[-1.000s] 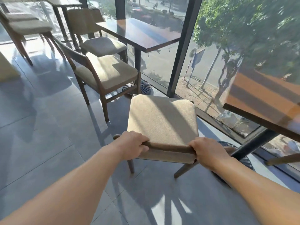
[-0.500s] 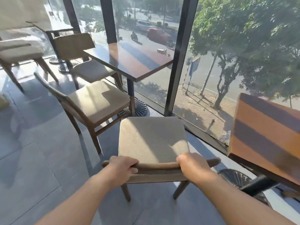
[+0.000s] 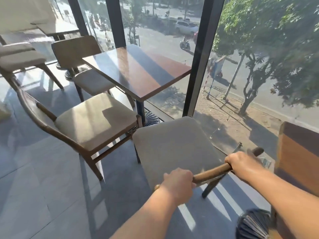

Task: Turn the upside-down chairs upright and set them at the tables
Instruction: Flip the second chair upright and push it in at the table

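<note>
Matt cloth chair seat (image 3: 174, 145), glossy table (image 3: 138, 71)

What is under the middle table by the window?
Under the table: a dark post on a ribbed round base. The near chair hides the base's left part.

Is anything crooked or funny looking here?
Only the held chair: its backrest rail slants between the left hand and right hand, so it sits turned, not squared to the table at right. Nothing looks spilled or broken.
</note>
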Demonstrator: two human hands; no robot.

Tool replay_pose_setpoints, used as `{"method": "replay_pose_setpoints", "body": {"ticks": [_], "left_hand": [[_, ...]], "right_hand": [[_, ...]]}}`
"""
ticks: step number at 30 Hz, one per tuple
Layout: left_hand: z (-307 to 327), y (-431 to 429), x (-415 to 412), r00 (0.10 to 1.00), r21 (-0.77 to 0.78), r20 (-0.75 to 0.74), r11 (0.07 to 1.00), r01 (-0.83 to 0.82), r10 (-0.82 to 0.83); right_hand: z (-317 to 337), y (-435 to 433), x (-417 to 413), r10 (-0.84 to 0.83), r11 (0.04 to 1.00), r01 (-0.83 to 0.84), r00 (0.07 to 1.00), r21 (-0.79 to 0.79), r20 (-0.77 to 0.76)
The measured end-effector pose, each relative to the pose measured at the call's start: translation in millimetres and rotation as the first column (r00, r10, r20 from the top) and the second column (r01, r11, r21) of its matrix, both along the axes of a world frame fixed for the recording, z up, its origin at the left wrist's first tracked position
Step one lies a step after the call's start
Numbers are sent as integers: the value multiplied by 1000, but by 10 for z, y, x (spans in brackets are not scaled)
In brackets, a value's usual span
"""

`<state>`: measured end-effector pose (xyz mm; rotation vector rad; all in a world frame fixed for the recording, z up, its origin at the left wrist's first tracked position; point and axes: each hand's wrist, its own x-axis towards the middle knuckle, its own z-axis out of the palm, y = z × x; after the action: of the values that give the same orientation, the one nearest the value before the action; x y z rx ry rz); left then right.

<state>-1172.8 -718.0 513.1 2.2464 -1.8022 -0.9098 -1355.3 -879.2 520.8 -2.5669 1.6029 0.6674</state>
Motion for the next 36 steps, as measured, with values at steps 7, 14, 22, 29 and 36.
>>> {"method": "replay_pose_setpoints", "body": {"ticks": [7,14,22,29,36], "left_hand": [[-79,-1039,-104,1000,-45,11,999,15,-14],[-87,-1748,-16,996,-69,92,998,-12,18],[-99,-2155,-59,990,-71,55,990,-123,127],[-216,-2552,-162,945,-85,3,942,-326,327],[-165,-2867,-59,927,-28,39,928,-372,373]], "right_hand": [[-23,-895,46,8,997,-6,1000,-81,18],[-226,-1734,141,-26,999,28,994,-16,110],[-140,-2316,241,275,957,-269,960,-106,47],[-180,-2945,492,362,925,-357,932,-129,11],[-270,-3251,711,365,923,-365,931,-119,-23]]}}
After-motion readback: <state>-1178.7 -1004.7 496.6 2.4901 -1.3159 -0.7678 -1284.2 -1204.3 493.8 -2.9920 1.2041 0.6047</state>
